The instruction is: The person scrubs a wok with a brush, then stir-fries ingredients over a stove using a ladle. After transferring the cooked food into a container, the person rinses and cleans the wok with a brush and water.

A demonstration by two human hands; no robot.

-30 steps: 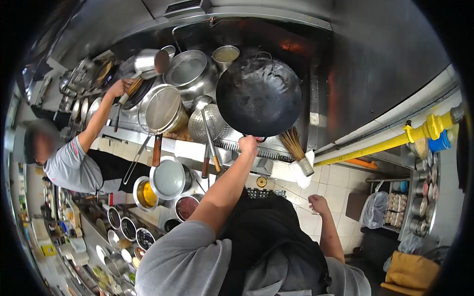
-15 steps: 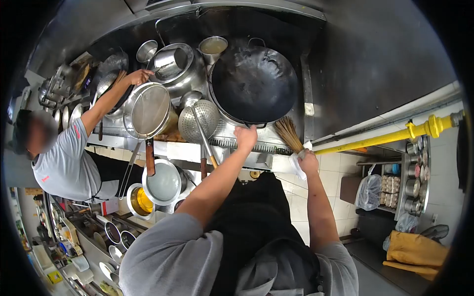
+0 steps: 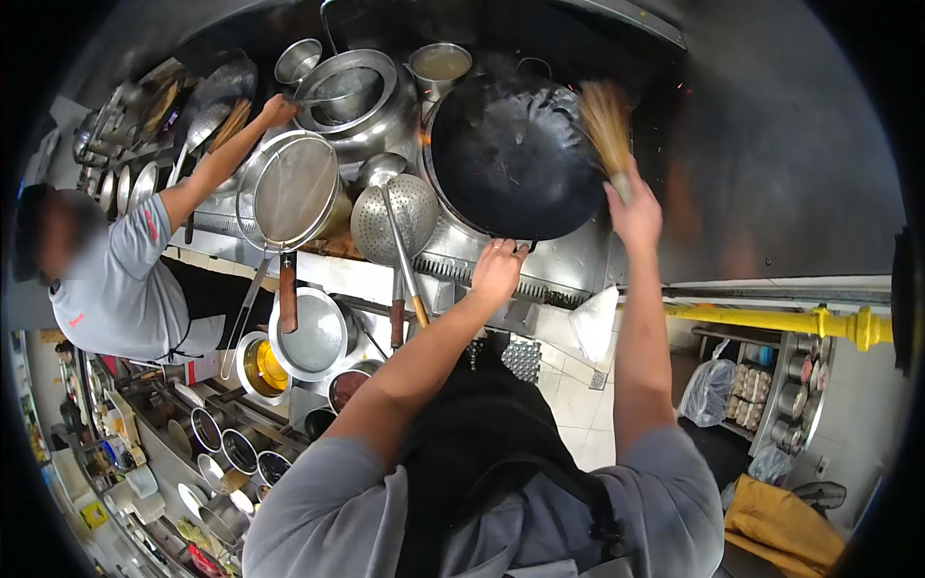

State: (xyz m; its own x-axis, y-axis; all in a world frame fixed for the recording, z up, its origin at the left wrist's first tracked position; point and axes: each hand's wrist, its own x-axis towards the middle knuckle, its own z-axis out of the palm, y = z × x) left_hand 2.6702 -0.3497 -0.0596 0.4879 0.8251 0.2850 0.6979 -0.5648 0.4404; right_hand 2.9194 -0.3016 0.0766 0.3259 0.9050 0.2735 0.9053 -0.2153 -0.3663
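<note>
A large black wok sits on the steel range, its inside wet and shiny. My left hand grips the wok's near handle, fingers wrapped at the rim. In my right hand is a bamboo brush, held upright by its base, its bristles slightly blurred beside the wok's right rim. A perforated ladle and a long-handled ladle lie left of the wok. The white cloth rests on the range's front edge, below my right forearm.
At the left a co-worker reaches toward a large steel pot. A round strainer rests on a pot nearby. Bowls of liquid stand at the front left. A yellow pipe runs along the right.
My right hand has lifted the brush from the range's front right corner up beside the wok. My left hand stays at the handle. The co-worker's metal container has dipped into the large pot.
</note>
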